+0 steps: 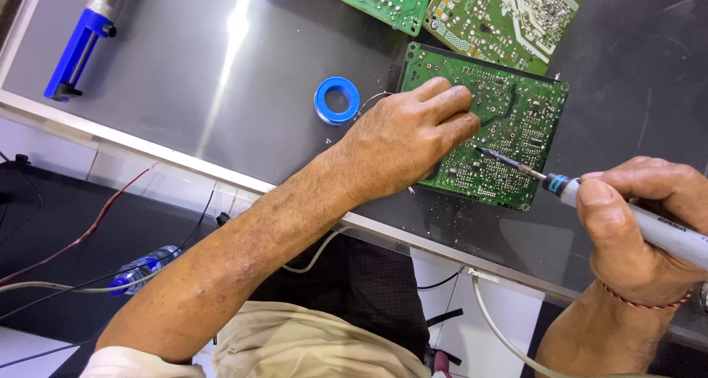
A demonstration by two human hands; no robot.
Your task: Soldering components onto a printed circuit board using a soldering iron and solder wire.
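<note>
A green circuit board (516, 120) lies solder-side up on a grey reflective work surface (184, 90). My left hand (409, 134) rests on the board's left part with fingers curled, pressing it down. My right hand (641, 223) grips a grey soldering iron (634, 216) with a blue collar. The iron's thin tip (487, 153) touches the board just right of my left fingers. A thin solder wire runs from a small blue spool (337, 101) toward my left hand.
Two more green circuit boards (509, 9) lie at the top edge. A blue desoldering pump (77, 46) lies at the top left. Below the surface's edge are cables, a red wire and a plastic bottle (140, 267) on the dark floor.
</note>
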